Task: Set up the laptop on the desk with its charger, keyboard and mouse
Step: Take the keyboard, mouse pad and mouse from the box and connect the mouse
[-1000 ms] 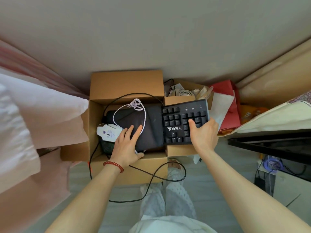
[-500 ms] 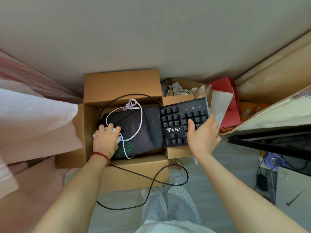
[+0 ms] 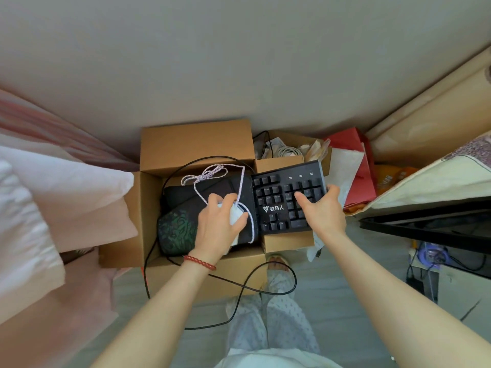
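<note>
Both items sit over the open cardboard box (image 3: 170, 144) on the floor. Left hand (image 3: 218, 229) grips the white mouse (image 3: 236, 215), its braided cord (image 3: 212, 173) trailing; right hand (image 3: 322, 208) clamps the black keyboard (image 3: 276, 200) end, likely lifting both out together for the worktop.

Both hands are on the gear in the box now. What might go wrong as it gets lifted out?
The white mouse in the left hand trails a braided white cord lying across the dark mouse pad; it may snag. The black keyboard, held at one end by the right hand, may tip, and its black cable loops by the feet.
</note>
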